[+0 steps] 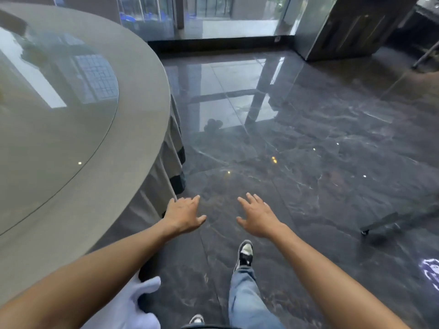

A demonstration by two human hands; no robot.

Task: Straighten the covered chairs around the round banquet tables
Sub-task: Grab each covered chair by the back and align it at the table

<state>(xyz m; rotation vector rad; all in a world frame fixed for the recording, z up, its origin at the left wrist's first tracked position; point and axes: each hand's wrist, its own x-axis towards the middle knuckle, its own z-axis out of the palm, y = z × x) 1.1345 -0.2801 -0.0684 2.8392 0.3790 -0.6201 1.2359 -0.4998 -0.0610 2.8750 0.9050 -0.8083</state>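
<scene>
A round banquet table with a grey cloth and a glass turntable fills the left side. A white chair cover shows at the bottom left, partly hidden under my left forearm. My left hand is stretched forward, palm down and fingers straight, beside the table skirt and holding nothing. My right hand is held out the same way over the dark floor, fingers spread and empty. Neither hand touches the chair cover.
Glossy dark marble floor stretches ahead and to the right. Glass doors line the far wall beside a dark pillar. A low wheeled frame stands at the right. My right foot is stepped forward.
</scene>
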